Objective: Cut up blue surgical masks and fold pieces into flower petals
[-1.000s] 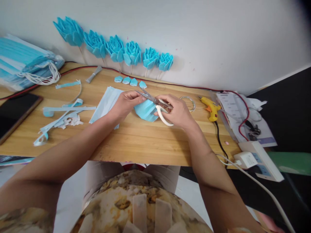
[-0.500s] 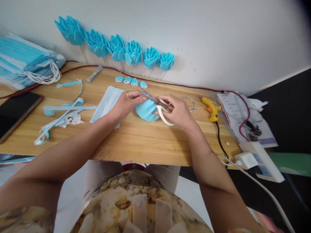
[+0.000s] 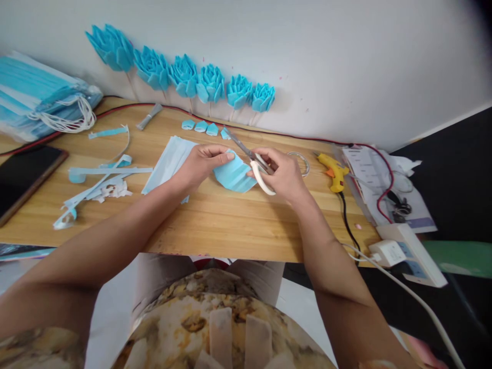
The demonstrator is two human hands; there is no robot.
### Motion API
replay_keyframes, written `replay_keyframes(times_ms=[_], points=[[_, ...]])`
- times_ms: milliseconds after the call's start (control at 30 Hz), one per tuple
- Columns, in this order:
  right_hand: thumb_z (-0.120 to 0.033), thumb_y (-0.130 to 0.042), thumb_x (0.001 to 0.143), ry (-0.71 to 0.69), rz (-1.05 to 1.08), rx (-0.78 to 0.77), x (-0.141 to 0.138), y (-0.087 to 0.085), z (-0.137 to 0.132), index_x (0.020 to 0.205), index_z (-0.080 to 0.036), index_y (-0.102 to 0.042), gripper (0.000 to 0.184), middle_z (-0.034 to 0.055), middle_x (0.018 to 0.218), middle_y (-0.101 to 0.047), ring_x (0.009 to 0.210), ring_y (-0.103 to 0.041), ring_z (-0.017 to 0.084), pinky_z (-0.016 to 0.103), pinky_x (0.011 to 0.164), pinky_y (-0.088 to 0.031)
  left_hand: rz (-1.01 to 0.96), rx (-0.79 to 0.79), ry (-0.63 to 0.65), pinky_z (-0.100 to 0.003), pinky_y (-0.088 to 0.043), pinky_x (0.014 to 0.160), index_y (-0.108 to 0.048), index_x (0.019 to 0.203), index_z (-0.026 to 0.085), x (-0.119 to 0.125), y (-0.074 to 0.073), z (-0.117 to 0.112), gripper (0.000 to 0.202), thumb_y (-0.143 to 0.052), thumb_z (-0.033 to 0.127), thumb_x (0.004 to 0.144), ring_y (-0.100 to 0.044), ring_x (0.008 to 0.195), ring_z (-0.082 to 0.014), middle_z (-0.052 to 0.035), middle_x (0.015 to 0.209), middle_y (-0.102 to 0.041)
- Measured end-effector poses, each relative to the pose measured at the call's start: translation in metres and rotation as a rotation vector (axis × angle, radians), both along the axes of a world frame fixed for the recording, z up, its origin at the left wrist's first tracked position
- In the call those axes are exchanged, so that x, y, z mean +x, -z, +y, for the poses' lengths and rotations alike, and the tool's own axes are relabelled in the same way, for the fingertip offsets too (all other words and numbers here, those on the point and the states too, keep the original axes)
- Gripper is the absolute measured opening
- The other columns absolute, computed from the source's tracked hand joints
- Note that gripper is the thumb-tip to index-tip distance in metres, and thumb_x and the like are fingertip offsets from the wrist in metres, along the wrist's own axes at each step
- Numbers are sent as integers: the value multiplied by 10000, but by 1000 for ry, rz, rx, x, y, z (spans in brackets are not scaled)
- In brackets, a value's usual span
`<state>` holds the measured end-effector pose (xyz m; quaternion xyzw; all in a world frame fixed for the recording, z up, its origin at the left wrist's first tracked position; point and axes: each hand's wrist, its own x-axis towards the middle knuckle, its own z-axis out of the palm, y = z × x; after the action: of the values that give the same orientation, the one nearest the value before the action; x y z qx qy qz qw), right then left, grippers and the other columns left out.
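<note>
My left hand (image 3: pixel 203 163) pinches the upper left edge of a blue piece of mask fabric (image 3: pixel 233 176) between thumb and fingers. White-handled scissors (image 3: pixel 260 177) are in my right hand (image 3: pixel 280 173), its fingers wrapped around the handles. Their blades point up and left, above the fabric's right edge, and look closed or nearly so. Under and beside my left hand lies a flat pale blue mask sheet (image 3: pixel 171 161). Beyond the blades, several small folded blue petals (image 3: pixel 200 126) sit in a row.
Blue fabric flowers (image 3: pixel 184 77) on sticks lean along the wall. A mask stack (image 3: pixel 42 97), phone (image 3: pixel 28 177) and cut strips (image 3: pixel 103 179) are at left. A yellow glue gun (image 3: pixel 333 171), a tape ring (image 3: pixel 302 163) and a power strip (image 3: pixel 415 259) are at right.
The scissors have shifted right and away from my left fingertips, their blades now lifted above the fabric. More of the fabric's upper edge shows. My left hand has stayed nearly still.
</note>
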<state>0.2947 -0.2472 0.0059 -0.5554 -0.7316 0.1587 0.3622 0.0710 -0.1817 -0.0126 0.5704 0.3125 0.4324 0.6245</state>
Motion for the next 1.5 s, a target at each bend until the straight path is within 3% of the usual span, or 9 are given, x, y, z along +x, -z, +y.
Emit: replay_keyframes(times_ms=[200, 367, 467, 767, 900, 1033, 1133, 1267, 1500], points=[[-326, -713, 856, 49, -186, 105, 7, 0, 4, 1261, -244, -666, 415, 109, 1217, -756, 1021, -711, 291, 467, 925, -549, 10, -29, 149, -281, -516, 636, -785, 778, 185, -1, -2, -2, 342, -888, 506, 725, -637, 651, -148, -34, 760, -755], [-265, -672, 841, 89, -358, 43, 14, 8, 7, 1270, -213, -676, 432, 135, 1166, -757, 1099, -676, 346, 501, 944, -526, 93, -8, 420, -277, -527, 608, -796, 805, 183, -2, -10, -7, 311, -898, 465, 724, -656, 623, -151, -41, 739, -763], [-260, -669, 842, 110, -403, 25, 16, 12, 9, 1272, -228, -685, 432, 127, 1148, -761, 1082, -669, 343, 493, 931, -523, 117, -18, 466, -257, -526, 588, -801, 822, 191, -3, -11, -8, 309, -891, 472, 727, -659, 614, -143, -36, 742, -770], [-328, -700, 855, 132, -491, -82, 24, 16, 8, 1250, -176, -747, 425, 165, 1045, -784, 965, -704, 364, 503, 856, -536, -23, -55, 220, -253, -455, 580, -722, 771, 189, 0, -2, -4, 362, -887, 508, 729, -591, 602, -120, -1, 709, -696], [-517, -526, 1007, 122, -162, -32, 17, 8, 6, 1263, -215, -742, 451, 114, 1099, -806, 1052, -732, 308, 481, 951, -547, -39, -63, 177, -286, -452, 604, -720, 812, 196, 1, 1, -2, 367, -859, 533, 763, -610, 627, -149, -8, 717, -691], [-687, -504, 975, -117, 153, -184, 0, 0, 0, 1352, -271, -698, 594, 63, 1242, -782, 1141, -727, 259, 408, 948, -573, -47, -55, 146, -298, -466, 642, -718, 807, 191, 2, 0, -3, 390, -884, 536, 730, -631, 671, -162, -14, 739, -705], [-605, -715, 859, -122, 137, -239, -10, 0, -2, 1124, -235, -784, 461, 44, 1049, -808, 955, -735, 234, 363, 841, -567, -59, -44, 98, -295, -478, 657, -729, 813, 189, 2, -1, -2, 389, -881, 539, 734, -633, 691, -156, -22, 796, -734], [-467, -709, 841, 49, 186, -168, -9, 4, 2, 806, -204, -726, 266, 21, 782, -745, 732, -654, 183, 329, 708, -515, -78, -34, -64, -277, -457, 620, -715, 780, 202, 2, 2, 2, 381, -889, 535, 716, -585, 660, -137, -5, 754, -709], [-433, -626, 855, 163, 294, -39, -1, 14, 11, 880, -236, -614, 199, 3, 835, -669, 780, -624, 179, 323, 722, -516, -69, -21, -107, -299, -439, 639, -709, 793, 215, 2, 9, 6, 314, -840, 500, 795, -577, 676, -149, -2, 728, -665]])
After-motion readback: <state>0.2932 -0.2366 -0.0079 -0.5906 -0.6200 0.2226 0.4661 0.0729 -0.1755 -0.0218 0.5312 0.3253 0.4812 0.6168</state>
